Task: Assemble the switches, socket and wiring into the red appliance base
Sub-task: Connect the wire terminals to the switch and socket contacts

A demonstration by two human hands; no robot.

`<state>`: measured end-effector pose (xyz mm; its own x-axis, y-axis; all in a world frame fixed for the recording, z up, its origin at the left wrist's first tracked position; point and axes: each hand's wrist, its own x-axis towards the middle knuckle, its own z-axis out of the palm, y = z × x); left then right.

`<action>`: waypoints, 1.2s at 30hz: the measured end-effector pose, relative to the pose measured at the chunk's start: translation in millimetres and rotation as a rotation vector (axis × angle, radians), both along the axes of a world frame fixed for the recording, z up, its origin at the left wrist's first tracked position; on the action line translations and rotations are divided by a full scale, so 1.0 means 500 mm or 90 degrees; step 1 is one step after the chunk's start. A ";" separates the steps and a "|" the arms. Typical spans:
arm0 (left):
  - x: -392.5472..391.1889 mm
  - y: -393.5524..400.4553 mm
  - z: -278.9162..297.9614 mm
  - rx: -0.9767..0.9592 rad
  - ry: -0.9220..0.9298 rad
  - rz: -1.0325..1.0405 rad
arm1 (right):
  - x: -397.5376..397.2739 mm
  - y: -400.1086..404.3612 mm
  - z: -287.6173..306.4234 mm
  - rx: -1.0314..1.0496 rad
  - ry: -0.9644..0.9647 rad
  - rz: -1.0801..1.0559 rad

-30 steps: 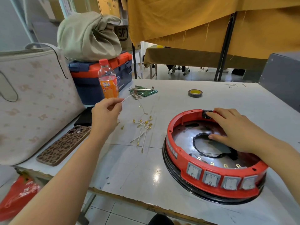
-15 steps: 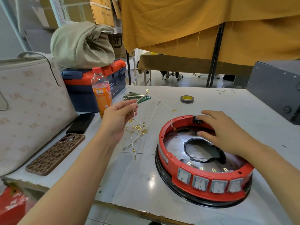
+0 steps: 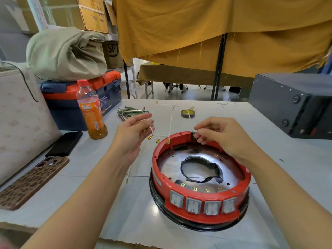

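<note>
Our left hand [image 3: 133,133] pinches the wires [image 3: 161,123]; our right hand [image 3: 218,135] pinches the socket [image 3: 193,136] at the base [image 3: 201,198] rim beneath it. We should steady the socket, then push one terminal [image 3: 168,141] on squarely.

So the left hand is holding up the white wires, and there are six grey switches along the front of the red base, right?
Not quite: the head view shows four grey switches along the front of the red base, not six. The left hand does hold up the white wires.

The right hand's fingers [image 3: 201,136] partly hide the black socket [image 3: 193,136].
</note>
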<state>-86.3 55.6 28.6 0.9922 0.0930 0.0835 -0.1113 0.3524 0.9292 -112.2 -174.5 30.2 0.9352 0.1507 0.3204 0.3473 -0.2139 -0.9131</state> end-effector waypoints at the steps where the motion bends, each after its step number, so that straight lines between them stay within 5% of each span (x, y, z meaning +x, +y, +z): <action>1: 0.000 -0.003 -0.001 0.004 0.002 0.000 | 0.001 -0.001 0.000 0.032 -0.009 -0.007; 8: -0.002 -0.023 -0.003 0.117 0.009 -0.031 | 0.011 -0.010 -0.008 0.171 -0.049 -0.102; 16: 0.006 -0.037 -0.017 0.395 -0.036 -0.083 | 0.015 -0.025 -0.013 0.303 -0.042 -0.094; 29: -0.006 -0.131 0.023 0.576 -0.338 -0.051 | 0.011 -0.010 -0.019 0.255 -0.055 -0.040; 36: -0.012 -0.161 0.024 0.549 -0.363 -0.042 | 0.010 -0.009 -0.018 0.085 -0.131 -0.121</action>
<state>-92.1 -24.8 40.6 0.7853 -0.2745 0.5550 -0.6186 -0.3863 0.6842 -107.0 -178.9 21.3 0.8557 -0.0771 0.5118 0.4936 -0.1758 -0.8517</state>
